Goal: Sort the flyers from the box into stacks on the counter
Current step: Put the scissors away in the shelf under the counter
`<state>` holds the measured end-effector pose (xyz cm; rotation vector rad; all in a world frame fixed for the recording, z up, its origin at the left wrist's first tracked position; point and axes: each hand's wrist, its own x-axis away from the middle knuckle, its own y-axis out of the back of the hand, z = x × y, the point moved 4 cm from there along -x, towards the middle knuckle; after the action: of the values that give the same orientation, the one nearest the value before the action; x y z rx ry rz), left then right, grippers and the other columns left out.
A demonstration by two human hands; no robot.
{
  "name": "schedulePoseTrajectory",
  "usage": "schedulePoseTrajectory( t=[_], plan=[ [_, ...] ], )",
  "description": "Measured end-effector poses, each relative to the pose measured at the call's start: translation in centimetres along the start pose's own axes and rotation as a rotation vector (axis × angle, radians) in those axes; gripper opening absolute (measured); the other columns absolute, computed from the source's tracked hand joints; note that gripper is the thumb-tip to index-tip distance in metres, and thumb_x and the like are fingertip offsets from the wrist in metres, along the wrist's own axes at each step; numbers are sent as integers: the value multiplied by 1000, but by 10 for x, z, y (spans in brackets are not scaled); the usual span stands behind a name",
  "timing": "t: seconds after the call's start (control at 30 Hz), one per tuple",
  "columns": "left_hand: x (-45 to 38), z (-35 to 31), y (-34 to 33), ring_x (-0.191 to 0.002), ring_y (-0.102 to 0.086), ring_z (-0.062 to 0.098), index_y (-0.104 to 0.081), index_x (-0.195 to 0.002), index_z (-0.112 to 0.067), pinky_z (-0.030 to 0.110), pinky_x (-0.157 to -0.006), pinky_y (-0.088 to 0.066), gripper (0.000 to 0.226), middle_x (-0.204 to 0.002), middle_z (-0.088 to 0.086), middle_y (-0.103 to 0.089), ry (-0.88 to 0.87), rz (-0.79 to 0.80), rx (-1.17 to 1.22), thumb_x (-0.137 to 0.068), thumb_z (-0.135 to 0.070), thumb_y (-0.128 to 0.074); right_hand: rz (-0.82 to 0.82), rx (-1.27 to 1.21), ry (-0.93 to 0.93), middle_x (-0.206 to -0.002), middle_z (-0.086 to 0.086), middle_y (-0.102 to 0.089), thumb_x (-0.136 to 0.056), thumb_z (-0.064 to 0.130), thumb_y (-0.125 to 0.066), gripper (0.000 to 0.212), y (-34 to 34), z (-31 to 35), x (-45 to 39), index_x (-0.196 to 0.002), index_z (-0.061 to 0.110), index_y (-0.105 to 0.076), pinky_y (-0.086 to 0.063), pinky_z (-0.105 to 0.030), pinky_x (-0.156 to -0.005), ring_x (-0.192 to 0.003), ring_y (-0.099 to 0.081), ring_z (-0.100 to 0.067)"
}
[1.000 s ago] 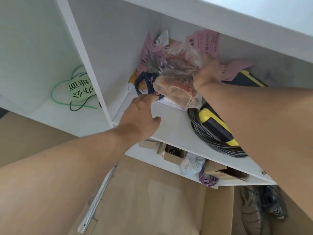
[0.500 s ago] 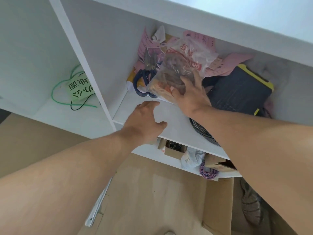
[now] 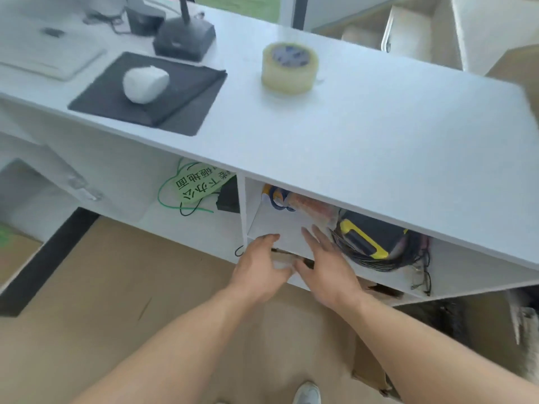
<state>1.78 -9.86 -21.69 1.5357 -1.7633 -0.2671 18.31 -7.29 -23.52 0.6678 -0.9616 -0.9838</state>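
Below the bench (image 3: 364, 135), both hands, left hand (image 3: 259, 272) and right hand (image 3: 326, 266), rest with relaxed, empty fingers (image 3: 313, 234) on the shelf (image 3: 280, 225) edge; no flyers are clearly visible. Behind sit a plastic bag (image 3: 309, 206) and cable coil (image 3: 388, 258).

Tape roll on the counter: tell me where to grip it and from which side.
Come from above. The tape roll lies flat on the counter, hole up, with bare counter around it, so pinch across its outer wall, or hook fingers into the core.

bench (image 3: 379, 135): tape roll (image 3: 289, 67) right of mat (image 3: 186, 94) | mouse (image 3: 145, 84) on mat | shelf (image 3: 280, 228) below bench | cable coil (image 3: 388, 258) on shelf, right of both hands (image 3: 294, 266)
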Motion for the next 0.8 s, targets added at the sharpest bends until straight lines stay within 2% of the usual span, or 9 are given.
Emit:
schedulePoseTrajectory(
  t=[0.13,0.27,0.37,0.43,0.57,0.8],
  plan=[
    [56,-19,54,-133,-50,14,-36,-151,-32,35,-111,-40,71,-156,-13,-38,20,-3,-18,-89,-48,-67,-58,-93,43,-167,12,-18,-101,53,-45,68,35,61,44,-159,37,-15,-29,-33,-117,-151,-21,-11],
    [86,-45,115,-141,-40,12,-38,-150,-33,36,-115,-36,66,-156,-15,-36,-20,-92,-48,-91,-44,-66,-148,-45,171,-158,18,-34,-102,55,-42,58,92,112,54,-156,41,-25,-43,-34,-108,-140,-42,-8],
    [85,-64,155,-141,-37,10,-40,-148,-29,26,-111,-31,61,-152,-14,-38,-83,-163,-55,-94,-39,-66,-251,-59,226,-150,20,-42,-103,49,-44,52,135,140,40,-153,38,-34,-46,-30,-102,-131,-50,-6],
    [74,-75,178,-138,-41,10,-43,-145,-29,22,-105,-31,58,-147,-14,-43,-91,-217,-42,-94,-38,-67,-281,-82,228,-150,20,-41,-103,46,-45,51,158,151,23,-152,38,-35,-46,-32,-103,-130,-50,-5],
    [35,-96,205,-143,-35,10,-41,-148,-29,30,-112,-32,60,-154,-14,-38,-73,-250,-19,-95,-39,-65,-316,-83,227,-150,20,-37,-102,43,-49,53,194,158,-27,-152,35,-34,-46,-34,-102,-131,-48,-6],
    [-55,-131,217,-144,-35,9,-37,-150,-31,32,-111,-36,62,-157,-16,-34,11,-256,-24,-95,-43,-63,-317,-76,148,-157,5,-29,-94,45,-61,68,237,142,-143,-153,27,-31,-43,-40,-108,-143,-32,-16]
  ],
)
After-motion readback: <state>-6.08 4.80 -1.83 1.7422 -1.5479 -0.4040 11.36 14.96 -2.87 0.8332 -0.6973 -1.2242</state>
